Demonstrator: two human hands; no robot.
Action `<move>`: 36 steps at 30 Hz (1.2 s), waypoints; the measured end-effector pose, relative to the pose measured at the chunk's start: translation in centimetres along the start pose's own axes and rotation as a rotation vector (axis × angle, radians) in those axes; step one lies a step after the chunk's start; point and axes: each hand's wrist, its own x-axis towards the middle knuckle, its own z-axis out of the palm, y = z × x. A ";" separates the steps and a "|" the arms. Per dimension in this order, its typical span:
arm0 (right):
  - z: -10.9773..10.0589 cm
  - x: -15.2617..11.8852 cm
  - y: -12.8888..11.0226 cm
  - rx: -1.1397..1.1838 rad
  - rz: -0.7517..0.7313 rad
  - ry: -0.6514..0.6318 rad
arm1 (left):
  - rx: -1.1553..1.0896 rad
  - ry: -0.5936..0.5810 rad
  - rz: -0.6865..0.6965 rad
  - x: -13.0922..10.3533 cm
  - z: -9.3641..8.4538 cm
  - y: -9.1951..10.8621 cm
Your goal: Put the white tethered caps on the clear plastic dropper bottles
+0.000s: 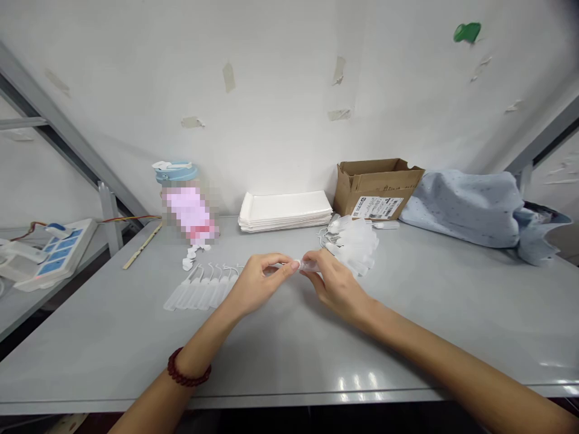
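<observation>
The left hand (259,282) pinches in its fingers the white end (296,264) of a translucent tube (309,266), possibly a cap; the right hand (338,288) grips the body between its fingers. Similar tubes (199,294) lie left of the left fingers.

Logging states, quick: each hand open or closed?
Left hand: closed, pinching one end of a small translucent piece.
Right hand: closed, holding the same piece.

Single head-worn cam. Looks forward and down across the bench (289,355) to the wall (280,144) behind. Wide framing: bench's front edge (266,399) near frame bottom, left forearm (199,352) and right forearm (434,352) close to lens.
</observation>
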 end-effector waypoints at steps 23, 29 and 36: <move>-0.9 0.8 -0.6 0.188 0.136 -0.056 | 0.112 0.075 0.042 -0.2 0.6 0.0; -1.0 0.3 -0.2 0.000 -0.054 -0.122 | 0.091 0.019 0.095 -0.3 0.2 -0.2; -0.8 0.1 0.0 -0.013 -0.071 -0.160 | 0.149 -0.055 0.094 -0.2 -0.4 -0.2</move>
